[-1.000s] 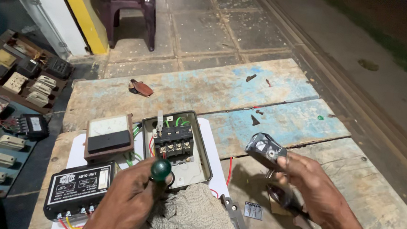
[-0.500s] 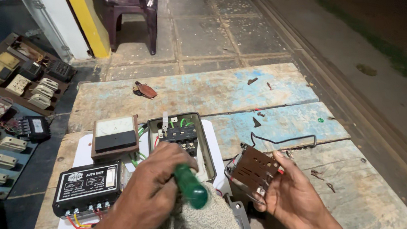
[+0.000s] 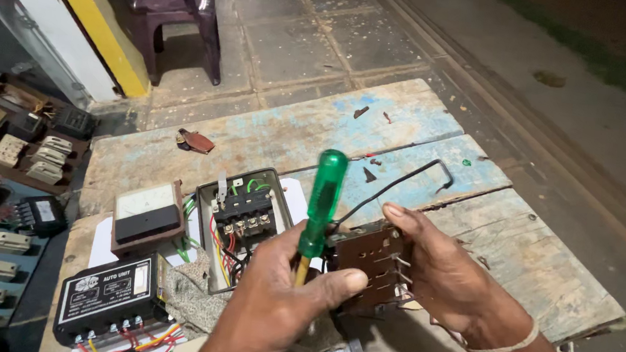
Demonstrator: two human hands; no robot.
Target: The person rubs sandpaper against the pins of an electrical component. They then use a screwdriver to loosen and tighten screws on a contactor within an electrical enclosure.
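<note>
My left hand [image 3: 271, 308] grips a screwdriver with a translucent green handle [image 3: 324, 200], held nearly upright with the handle pointing up. My right hand [image 3: 440, 274] holds a small brown electrical component [image 3: 366, 264] with metal terminals, pressed against the left thumb. A black wire [image 3: 403, 184] runs from the component up and to the right over the boards. Just left of the hands lies an open grey box [image 3: 243, 219] with a black terminal block and coloured wires inside.
A worn wooden table with flaking blue paint [image 3: 279, 131] carries a panel meter [image 3: 145, 214], a black control unit [image 3: 106, 301] and a grey cloth [image 3: 197, 298]. A tray of spare parts [image 3: 21, 143] sits at left. A purple plastic chair [image 3: 172, 13] stands behind.
The screwdriver has swung from pointing down-right to standing upright. My right hand has brought the brown component leftward against my left hand, and the black wire came with it.
</note>
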